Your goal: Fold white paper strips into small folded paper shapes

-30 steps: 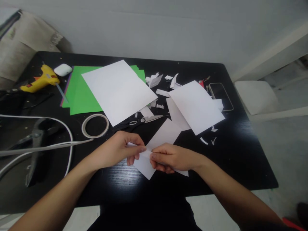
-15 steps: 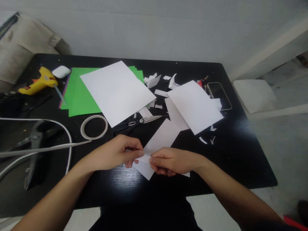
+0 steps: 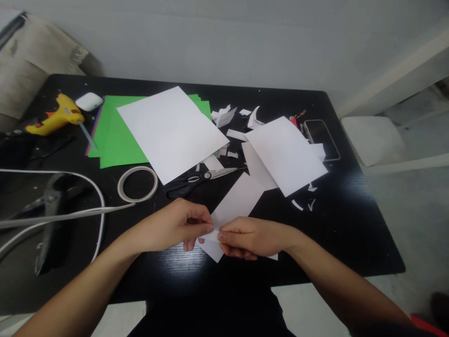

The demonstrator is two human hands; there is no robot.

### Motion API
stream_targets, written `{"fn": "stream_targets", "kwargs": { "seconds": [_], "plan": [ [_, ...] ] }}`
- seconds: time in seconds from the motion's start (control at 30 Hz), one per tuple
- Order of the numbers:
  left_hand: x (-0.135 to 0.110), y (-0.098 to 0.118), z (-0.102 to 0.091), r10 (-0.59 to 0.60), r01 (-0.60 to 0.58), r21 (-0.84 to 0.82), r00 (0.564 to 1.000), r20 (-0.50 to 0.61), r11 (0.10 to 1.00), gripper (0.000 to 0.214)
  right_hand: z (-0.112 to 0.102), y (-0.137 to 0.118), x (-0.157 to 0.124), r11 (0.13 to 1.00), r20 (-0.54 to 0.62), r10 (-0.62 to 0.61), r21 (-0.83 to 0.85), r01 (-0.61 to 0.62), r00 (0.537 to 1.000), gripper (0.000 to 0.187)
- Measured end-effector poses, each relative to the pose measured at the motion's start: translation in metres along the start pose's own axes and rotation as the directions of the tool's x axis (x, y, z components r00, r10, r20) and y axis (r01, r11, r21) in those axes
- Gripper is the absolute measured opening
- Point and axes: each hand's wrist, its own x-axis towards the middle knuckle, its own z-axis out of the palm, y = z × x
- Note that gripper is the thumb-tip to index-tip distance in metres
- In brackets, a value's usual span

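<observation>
My left hand point(image 3: 175, 225) and my right hand point(image 3: 250, 236) meet near the front edge of a black table point(image 3: 351, 224). Both pinch the same white sheet of paper point(image 3: 236, 200), thumbs and forefingers pressed together on its near edge. The sheet slopes away from my fingers toward the table's middle, and its lower corner pokes out beneath my hands. Just behind my left hand lie black-handled scissors point(image 3: 196, 180) with the blades pointing right.
A large white sheet point(image 3: 171, 131) overlaps green paper point(image 3: 115, 135); another white sheet point(image 3: 286, 154) lies right among paper scraps. A tape roll point(image 3: 138, 184), white cable point(image 3: 70, 215), pliers point(image 3: 49, 206), yellow glue gun point(image 3: 56, 114), white case point(image 3: 89, 100) and phone point(image 3: 321, 139) lie around.
My two hands have drawn closer together on the paper's near edge, fingertips now almost touching. Everything else on the table stays where it was.
</observation>
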Motion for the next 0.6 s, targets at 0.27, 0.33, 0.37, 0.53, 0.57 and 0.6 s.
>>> {"fn": "stream_targets", "kwargs": {
  "seconds": [0.27, 0.33, 0.37, 0.53, 0.57, 0.6],
  "plan": [
    [0.0009, -0.0029, 0.0011, 0.003, -0.003, -0.008, 1.0, 0.007, 1.0, 0.024, 0.0008, 0.0001, 0.0011, 1.0, -0.02, -0.002, -0.01, 0.002, 1.0, 0.037],
    [0.0032, -0.004, 0.0029, -0.009, 0.009, -0.027, 1.0, 0.027, 1.0, 0.024, 0.0007, 0.0007, 0.0019, 1.0, -0.02, -0.006, -0.015, 0.006, 1.0, 0.038],
    [0.0041, -0.0041, 0.0038, -0.009, 0.01, -0.033, 0.999, 0.034, 0.999, 0.024, 0.0007, 0.0011, 0.0022, 1.0, -0.021, -0.008, -0.013, 0.007, 1.0, 0.038],
    [0.0033, -0.0018, 0.0031, -0.004, 0.005, -0.043, 1.0, 0.027, 0.999, 0.025, -0.0002, 0.002, 0.0024, 1.0, -0.033, -0.02, -0.015, 0.02, 0.999, 0.043],
    [0.0021, -0.0012, 0.0018, -0.001, 0.002, -0.045, 1.0, 0.026, 0.999, 0.024, -0.0006, 0.002, 0.0022, 1.0, -0.032, -0.026, -0.017, 0.026, 0.999, 0.045],
    [0.0009, -0.0007, 0.0001, 0.001, 0.0, -0.048, 1.0, 0.025, 0.999, 0.024, -0.0012, 0.002, 0.0019, 0.999, -0.03, -0.032, -0.015, 0.032, 0.999, 0.045]
  ]
}}
